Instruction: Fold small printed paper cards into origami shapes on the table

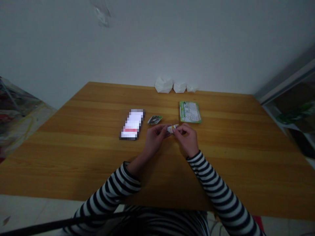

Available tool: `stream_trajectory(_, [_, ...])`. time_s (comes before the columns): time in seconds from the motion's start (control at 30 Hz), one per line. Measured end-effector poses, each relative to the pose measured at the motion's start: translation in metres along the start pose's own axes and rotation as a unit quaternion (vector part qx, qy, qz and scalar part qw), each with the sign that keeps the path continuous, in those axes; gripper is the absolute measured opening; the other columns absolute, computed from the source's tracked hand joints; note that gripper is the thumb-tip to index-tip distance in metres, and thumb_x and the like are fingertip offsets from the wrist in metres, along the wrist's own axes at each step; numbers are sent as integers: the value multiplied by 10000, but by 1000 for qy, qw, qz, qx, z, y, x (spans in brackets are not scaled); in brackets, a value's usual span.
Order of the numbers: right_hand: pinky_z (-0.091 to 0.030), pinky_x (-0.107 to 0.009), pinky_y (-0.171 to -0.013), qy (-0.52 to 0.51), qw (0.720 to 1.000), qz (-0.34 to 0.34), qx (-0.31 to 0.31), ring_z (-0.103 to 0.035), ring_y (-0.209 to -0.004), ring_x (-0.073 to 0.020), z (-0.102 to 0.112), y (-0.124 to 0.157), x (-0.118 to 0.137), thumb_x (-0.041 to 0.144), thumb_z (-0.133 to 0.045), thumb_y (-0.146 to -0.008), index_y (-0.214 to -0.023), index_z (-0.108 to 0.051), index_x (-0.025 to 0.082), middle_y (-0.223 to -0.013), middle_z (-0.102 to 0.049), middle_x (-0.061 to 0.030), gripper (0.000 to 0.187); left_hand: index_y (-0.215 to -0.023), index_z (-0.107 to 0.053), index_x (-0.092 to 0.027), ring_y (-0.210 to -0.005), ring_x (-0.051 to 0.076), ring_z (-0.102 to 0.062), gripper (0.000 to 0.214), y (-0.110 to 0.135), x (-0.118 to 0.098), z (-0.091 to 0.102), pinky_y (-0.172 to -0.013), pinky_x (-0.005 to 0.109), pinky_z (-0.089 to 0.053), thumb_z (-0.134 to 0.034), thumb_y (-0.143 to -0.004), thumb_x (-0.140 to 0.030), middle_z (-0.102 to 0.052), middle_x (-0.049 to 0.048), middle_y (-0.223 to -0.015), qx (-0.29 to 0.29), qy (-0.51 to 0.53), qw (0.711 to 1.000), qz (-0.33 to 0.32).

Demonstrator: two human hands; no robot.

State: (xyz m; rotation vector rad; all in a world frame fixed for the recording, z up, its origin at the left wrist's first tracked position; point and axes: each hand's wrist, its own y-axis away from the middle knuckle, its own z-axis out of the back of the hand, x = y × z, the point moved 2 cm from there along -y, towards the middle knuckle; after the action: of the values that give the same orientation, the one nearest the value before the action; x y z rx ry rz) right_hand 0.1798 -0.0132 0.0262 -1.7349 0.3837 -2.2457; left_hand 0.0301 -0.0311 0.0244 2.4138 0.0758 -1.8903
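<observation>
Over the counter [103, 157] I see the left hand [154, 137] and the right hand [188, 137] nearly meeting, the fingers of each pinched almost closed on what looks, in this dim light, like a small printed sachet [172, 128]. Should the two pinches pull unevenly, I'd expect it to slip or rip crookedly. A sudden jerk of the left hand could nudge the little green-edged packet [155, 120] at ten o'clock from it, or even the phone [133, 124] at nine; the green-and-white printed pack [190, 112] lies towards one.
</observation>
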Motion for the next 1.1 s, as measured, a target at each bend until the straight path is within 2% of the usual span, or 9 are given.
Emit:
stream_trajectory(0.13, [-416, -258, -610, -88, 992, -78, -51, -507, -676, -126, -6, 3, -8, 365, -764, -777, -874, -600, 215, -779, -542, 28, 242, -982, -751, -123, -826, 193, -741, 377, 2, 1, -1, -835, 363, -617, -740, -804, -455, -778, 88, -948, -28, -12, 999, -23])
stream_trajectory(0.27, [-382, -226, -457, -236, 950, -199, 38, -509, -518, -118, -15, 8, -7, 497, -703, -823, -1185, -486, 253, -678, -606, 53, 487, -1049, -742, -124, -789, 170, -729, 359, 4, 0, 0, -783, 311, -612, -700, -849, -418, -775, 84, -920, -58, -63, 994, -64])
stream_trajectory(0.33, [-368, -221, -411, -263, 935, -223, 79, -511, -456, -124, -18, 10, -3, 532, -670, -846, -1290, -442, 250, -603, -606, 62, 573, -1117, -723, -121, -753, 163, -722, 376, 6, 0, -1, -751, 297, -604, -681, -867, -398, -773, 77, -863, -69, -96, 990, -81])
stream_trajectory(0.53, [-346, -209, -382, -235, 955, -173, 45, -468, -406, -105, -18, 12, 0, 472, -658, -879, -1375, -423, 254, -561, -572, 78, 590, -1141, -717, -118, -756, 179, -727, 382, 7, -1, -2, -720, 294, -592, -622, -901, -400, -784, 87, -892, -53, -137, 986, -84])
stream_trajectory(0.67, [-357, -236, -418, -174, 976, -122, 36, -452, -451, -115, -10, 9, -2, 409, -639, -901, -1338, -486, 240, -582, -518, 64, 493, -1039, -764, -158, -862, 218, -730, 329, 0, -8, 4, -760, 302, -572, -611, -901, -415, -792, 84, -974, 45, -248, 965, -75])
stream_trajectory(0.77, [-349, -249, -433, -107, 986, -93, 86, -441, -469, -124, -3, 5, -3, 367, -625, -909, -1320, -518, 243, -600, -513, 50, 442, -854, -767, -143, -693, 196, -709, 346, -5, -13, 10, -637, 260, -530, -603, -900, -443, -782, 78, -768, 125, -313, 941, -29])
stream_trajectory(0.9, [-376, -252, -444, -122, 976, -105, 150, -466, -466, -130, -1, 3, -2, 387, -621, -914, -1398, -444, 242, -589, -547, 52, 535, -663, -673, -143, -442, 124, -574, 465, -5, -18, 11, -487, 202, -422, -537, -929, -500, -648, 24, -481, 160, -311, 937, 16])
stream_trajectory(1.0, [-408, -253, -430, -184, 960, -144, 156, -503, -472, -129, -4, 3, 1, 424, -718, -833, -1423, -406, 261, -674, -626, 34, 686, -665, -652, -150, -400, 112, -544, 461, -1, -20, 7, -456, 193, -391, -522, -933, -502, -611, 1, -446, 153, -291, 944, 18])
stream_trajectory(1.1, [-418, -260, -421, -209, 954, -158, 147, -516, -469, -136, -4, 3, 2, 457, -742, -806, -1392, -454, 274, -678, -635, 28, 678, -684, -665, -152, -390, 121, -547, 458, 1, -19, 5, -443, 203, -381, -517, -931, -507, -614, 6, -449, 163, -271, 949, 11])
